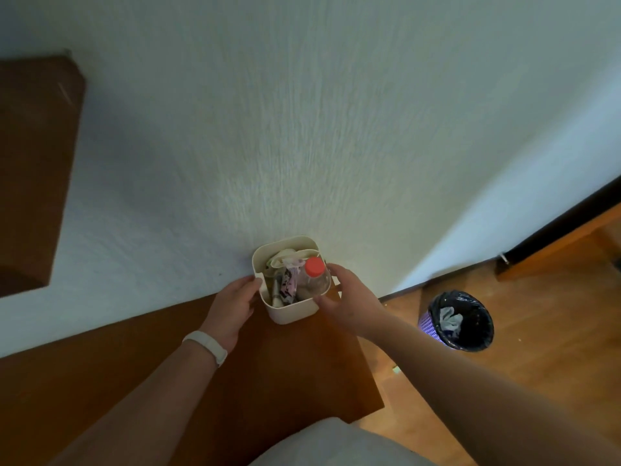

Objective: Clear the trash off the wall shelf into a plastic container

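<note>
Trash [285, 260], including a red-capped bottle [316, 274] and wrappers [289, 286], fills the plastic container [289, 316] on the wall shelf [168, 381]. Left hand [232, 307] and right hand [349, 297] hold its sides, each grip seemingly curled round it. Collection judged near complete.

Blocked behind by the white textured wall [302, 129], close against the cream square plastic container [292, 316] on the brown wooden wall shelf [161, 381]; flanks taken by the left hand [232, 307] and right hand [349, 302] gripping it. Open above, save a red-capped clear bottle [315, 269] poking past the rim. Bare shelf board in front and leftward.
</note>
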Available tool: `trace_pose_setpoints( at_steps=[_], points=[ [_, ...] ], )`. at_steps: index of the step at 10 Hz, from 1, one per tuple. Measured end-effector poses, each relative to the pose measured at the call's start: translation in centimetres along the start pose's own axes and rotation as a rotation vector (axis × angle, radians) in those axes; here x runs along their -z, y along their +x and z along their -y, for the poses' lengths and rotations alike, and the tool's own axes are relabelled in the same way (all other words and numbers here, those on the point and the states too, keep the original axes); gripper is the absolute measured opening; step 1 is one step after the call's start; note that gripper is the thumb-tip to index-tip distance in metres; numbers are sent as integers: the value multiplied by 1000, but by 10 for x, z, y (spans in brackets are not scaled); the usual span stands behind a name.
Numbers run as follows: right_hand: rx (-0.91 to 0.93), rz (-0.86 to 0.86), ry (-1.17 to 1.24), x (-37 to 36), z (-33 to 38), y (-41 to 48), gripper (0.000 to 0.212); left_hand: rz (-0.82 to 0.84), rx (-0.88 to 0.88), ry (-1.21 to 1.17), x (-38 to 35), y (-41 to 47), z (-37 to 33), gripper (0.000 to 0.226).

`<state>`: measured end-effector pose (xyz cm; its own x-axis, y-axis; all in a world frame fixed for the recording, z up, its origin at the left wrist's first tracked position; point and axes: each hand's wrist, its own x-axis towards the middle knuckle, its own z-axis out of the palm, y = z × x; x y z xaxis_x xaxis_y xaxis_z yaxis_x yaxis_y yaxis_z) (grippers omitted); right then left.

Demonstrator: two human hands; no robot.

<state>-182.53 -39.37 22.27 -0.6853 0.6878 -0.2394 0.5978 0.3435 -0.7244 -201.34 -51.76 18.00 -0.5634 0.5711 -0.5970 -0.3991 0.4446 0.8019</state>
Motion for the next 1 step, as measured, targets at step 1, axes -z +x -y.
trace_pose_setpoints(
  at_steps=[1],
  points=[
    [-18, -49, -46, 8, -1, -10, 55, -72, -131, 185, 4, -13, -6, 58]
  ],
)
